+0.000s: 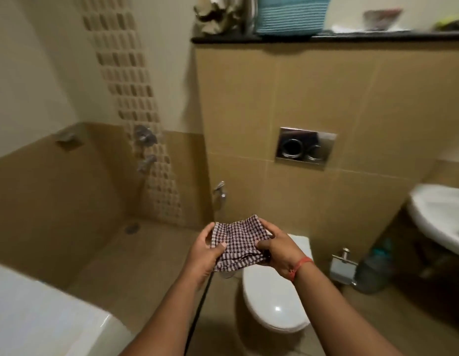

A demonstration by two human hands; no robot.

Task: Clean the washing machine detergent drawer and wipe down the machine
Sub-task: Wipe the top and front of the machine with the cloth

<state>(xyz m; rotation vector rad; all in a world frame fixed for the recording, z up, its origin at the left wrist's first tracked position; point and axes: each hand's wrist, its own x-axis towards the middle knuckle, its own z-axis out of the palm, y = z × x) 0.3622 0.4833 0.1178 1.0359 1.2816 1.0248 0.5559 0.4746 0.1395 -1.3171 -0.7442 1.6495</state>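
I hold a checked purple-and-white cloth [238, 240] in front of me with both hands, folded and bunched, above the toilet. My left hand [205, 253] grips its left edge with the thumb on top. My right hand [277, 249] pinches its right side; a red thread circles that wrist. The white top of the washing machine [43, 317] fills the lower left corner, apart from both hands. Its detergent drawer is not in view.
A white toilet [274, 299] with its lid down stands below my hands, under a chrome flush plate [305, 148]. A white basin [439, 214] is at the right, taps [145, 137] on the tiled wall at the left. A dark cord [197, 314] hangs down beside my left forearm.
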